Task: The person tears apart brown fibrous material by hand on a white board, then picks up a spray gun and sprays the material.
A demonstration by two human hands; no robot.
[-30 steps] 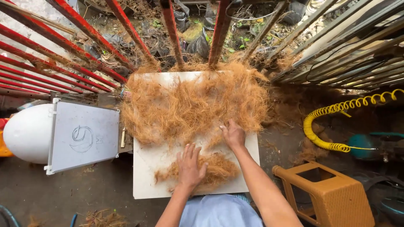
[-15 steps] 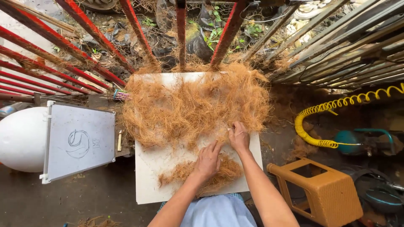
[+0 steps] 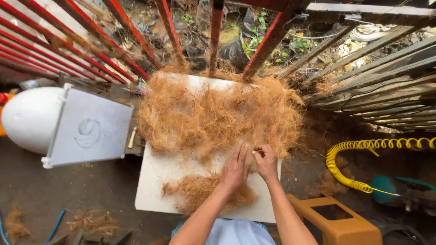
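Head view: the left hand has moved from the near small fibre pile up beside the right hand, flat and open; the right pinches strands at the big fibre heap on the white board.

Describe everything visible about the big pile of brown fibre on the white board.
The fibre pile is a loose, tangled mass of coarse orange-brown strands, like coconut husk fibre. It covers the far half of the white board and spills past its far edge against the red bars. The left hand lies flat at its near edge; the right hand pinches strands there.
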